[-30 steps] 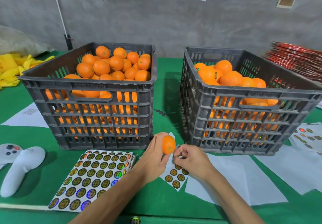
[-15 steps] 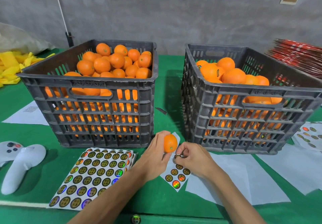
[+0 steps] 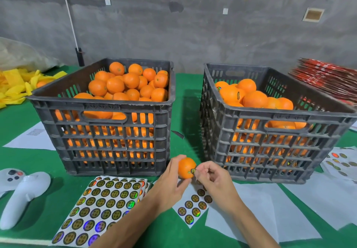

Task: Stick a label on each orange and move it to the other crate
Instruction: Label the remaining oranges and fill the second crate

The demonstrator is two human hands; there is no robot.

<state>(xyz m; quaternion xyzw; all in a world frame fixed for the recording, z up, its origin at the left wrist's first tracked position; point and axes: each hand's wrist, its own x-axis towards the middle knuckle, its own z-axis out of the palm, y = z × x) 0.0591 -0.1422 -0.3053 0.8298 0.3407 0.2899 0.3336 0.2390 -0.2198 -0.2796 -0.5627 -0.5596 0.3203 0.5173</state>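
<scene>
Low centre of frame: left hand (image 3: 172, 180) cups one orange (image 3: 186, 167), fingers curled round its left side and underside, fruit held off the table in the gap between the two crates. Right hand (image 3: 210, 178) pinches a round label (image 3: 192, 171) at its fingertips and has it against the orange's right flank; whether it is pressed flat yet cannot be told. Risks, as judged: the label may go on creased or with an edge lifted, since a flat foil disc meets a curved, pebbled rind; a weak press could let it peel when the fruit tumbles among others; the adhesive may cling to the fingertip and come away on release; the smooth round fruit could roll out of a loose cup. Materials: oranges matte, dimpled, near-spherical. Labels glossy, holographic, dark with gold print, on white waxy backing; a full label sheet (image 3: 104, 207) lower left, a nearly spent strip (image 3: 193, 207) under the hands. Left crate (image 3: 104, 141) and right crate (image 3: 270, 147) are dark grey rigid slotted plastic, dusty; labelled fruit shows in the right one, centre right. Table (image 3: 185, 108) covered in green felt-like cloth.
</scene>
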